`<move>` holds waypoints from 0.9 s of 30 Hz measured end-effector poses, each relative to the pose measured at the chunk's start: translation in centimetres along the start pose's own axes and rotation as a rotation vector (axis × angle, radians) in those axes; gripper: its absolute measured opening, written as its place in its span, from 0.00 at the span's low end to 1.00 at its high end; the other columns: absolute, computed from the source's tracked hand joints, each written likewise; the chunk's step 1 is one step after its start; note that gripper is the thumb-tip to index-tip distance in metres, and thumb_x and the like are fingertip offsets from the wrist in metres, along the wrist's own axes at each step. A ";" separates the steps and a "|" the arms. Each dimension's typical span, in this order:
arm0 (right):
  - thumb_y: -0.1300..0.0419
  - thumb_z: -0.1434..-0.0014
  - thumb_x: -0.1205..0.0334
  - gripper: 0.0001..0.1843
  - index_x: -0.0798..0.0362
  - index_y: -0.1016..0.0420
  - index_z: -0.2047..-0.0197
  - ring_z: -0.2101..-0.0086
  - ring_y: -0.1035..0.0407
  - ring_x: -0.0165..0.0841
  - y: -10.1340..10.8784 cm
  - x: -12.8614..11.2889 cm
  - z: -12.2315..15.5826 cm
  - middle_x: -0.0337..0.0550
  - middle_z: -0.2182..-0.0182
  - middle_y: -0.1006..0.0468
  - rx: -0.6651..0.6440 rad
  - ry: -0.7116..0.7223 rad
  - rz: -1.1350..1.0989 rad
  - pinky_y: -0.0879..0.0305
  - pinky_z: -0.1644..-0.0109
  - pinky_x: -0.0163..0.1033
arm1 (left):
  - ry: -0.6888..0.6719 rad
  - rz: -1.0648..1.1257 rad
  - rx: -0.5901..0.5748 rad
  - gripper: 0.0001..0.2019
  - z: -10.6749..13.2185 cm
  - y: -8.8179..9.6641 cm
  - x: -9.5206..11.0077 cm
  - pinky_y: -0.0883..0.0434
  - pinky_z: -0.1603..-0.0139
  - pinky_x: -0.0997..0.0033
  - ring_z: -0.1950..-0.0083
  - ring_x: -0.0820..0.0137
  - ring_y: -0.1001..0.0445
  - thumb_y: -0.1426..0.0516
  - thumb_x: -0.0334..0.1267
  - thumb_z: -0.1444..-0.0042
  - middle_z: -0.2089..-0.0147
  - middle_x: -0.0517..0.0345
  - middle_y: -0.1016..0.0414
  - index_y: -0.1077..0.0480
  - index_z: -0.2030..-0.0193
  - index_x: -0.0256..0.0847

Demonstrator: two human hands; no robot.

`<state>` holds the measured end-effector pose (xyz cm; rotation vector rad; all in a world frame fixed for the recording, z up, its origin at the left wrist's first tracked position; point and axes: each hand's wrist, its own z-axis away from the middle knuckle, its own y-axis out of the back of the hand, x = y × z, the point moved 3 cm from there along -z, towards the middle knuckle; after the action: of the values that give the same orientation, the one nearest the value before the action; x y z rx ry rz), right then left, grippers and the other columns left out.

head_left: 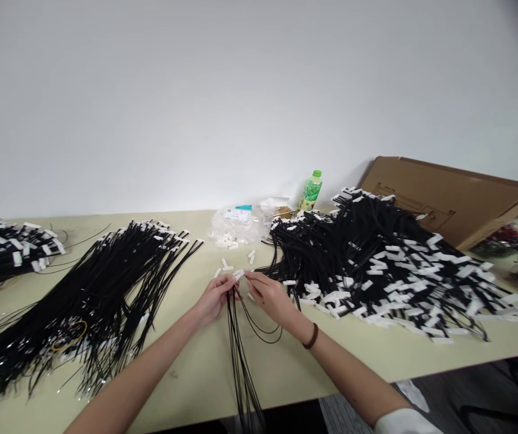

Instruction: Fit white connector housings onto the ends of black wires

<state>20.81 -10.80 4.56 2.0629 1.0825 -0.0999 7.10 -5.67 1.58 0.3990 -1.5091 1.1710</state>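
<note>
Black wires [240, 361] — white connectors [238, 274], pale-yellow table [196, 377], green-capped bottle [310, 193], brown cardboard box [415, 190]

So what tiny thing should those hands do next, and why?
I'd guess the right hand should gently guide the thin, looped black wire toward the small white plastic piece, since the left hand pinches that piece and the right fingertips sit close beside it. The wire's tip is too small to make out.
</note>
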 end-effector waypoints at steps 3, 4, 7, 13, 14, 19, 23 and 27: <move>0.52 0.40 0.72 0.10 0.57 0.30 0.64 0.59 0.32 0.34 0.1 0.0 -0.1 0.50 0.58 0.29 0.041 -0.017 -0.026 0.32 0.54 0.40 | 0.012 -0.003 -0.007 0.10 0.1 -0.1 0.0 0.33 0.67 0.70 0.74 0.75 0.34 0.40 0.40 0.54 0.74 0.60 0.33 0.33 0.72 0.35; 0.52 0.40 0.71 0.10 0.57 0.30 0.65 0.59 0.32 0.34 0.2 -0.1 -0.1 0.50 0.58 0.29 0.054 -0.019 -0.033 0.32 0.55 0.39 | 0.010 -0.004 -0.008 0.10 0.1 0.0 0.0 0.33 0.67 0.70 0.74 0.75 0.34 0.40 0.40 0.54 0.73 0.60 0.33 0.33 0.72 0.35; 0.52 0.40 0.71 0.10 0.56 0.30 0.66 0.60 0.32 0.33 0.1 0.0 -0.1 0.48 0.59 0.29 0.074 -0.025 -0.054 0.32 0.56 0.39 | -0.004 -0.011 -0.020 0.10 0.1 0.0 0.0 0.33 0.67 0.70 0.74 0.75 0.34 0.41 0.40 0.53 0.73 0.60 0.33 0.33 0.72 0.35; 0.52 0.40 0.71 0.10 0.55 0.30 0.67 0.61 0.32 0.33 0.2 0.0 -0.1 0.48 0.59 0.29 0.060 -0.042 -0.067 0.33 0.57 0.38 | -0.006 -0.013 -0.014 0.10 0.1 0.0 0.1 0.33 0.67 0.70 0.75 0.75 0.34 0.40 0.41 0.53 0.74 0.60 0.33 0.32 0.72 0.35; 0.52 0.40 0.71 0.10 0.55 0.30 0.66 0.61 0.32 0.33 0.2 0.0 -0.1 0.48 0.59 0.29 0.058 -0.045 -0.068 0.33 0.57 0.38 | -0.008 -0.019 -0.016 0.10 0.1 -0.1 0.1 0.33 0.68 0.70 0.75 0.75 0.34 0.41 0.41 0.53 0.74 0.60 0.33 0.32 0.73 0.35; 0.53 0.40 0.71 0.11 0.55 0.31 0.64 0.61 0.33 0.32 0.4 0.0 -0.2 0.48 0.59 0.30 0.046 -0.103 -0.117 0.34 0.56 0.38 | -0.011 -0.038 -0.041 0.10 0.2 -0.2 0.2 0.35 0.69 0.72 0.75 0.74 0.34 0.41 0.41 0.52 0.74 0.59 0.33 0.33 0.73 0.35; 0.54 0.40 0.71 0.10 0.55 0.32 0.66 0.61 0.34 0.31 0.4 -0.1 -0.5 0.47 0.60 0.30 0.049 -0.145 -0.154 0.36 0.56 0.37 | -0.021 -0.035 -0.061 0.10 0.2 -0.2 0.2 0.35 0.69 0.71 0.75 0.75 0.34 0.41 0.41 0.52 0.74 0.59 0.33 0.32 0.72 0.35; 0.55 0.40 0.70 0.10 0.55 0.35 0.69 0.60 0.35 0.32 0.4 -0.2 -0.6 0.47 0.59 0.31 0.039 -0.175 -0.179 0.38 0.55 0.38 | -0.020 -0.046 -0.063 0.09 0.2 -0.4 0.3 0.35 0.68 0.70 0.75 0.74 0.35 0.41 0.41 0.52 0.75 0.60 0.33 0.32 0.73 0.36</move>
<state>20.80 -10.68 5.36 1.9470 1.1610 -0.3868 7.19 -5.94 2.06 0.4023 -1.5419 1.0836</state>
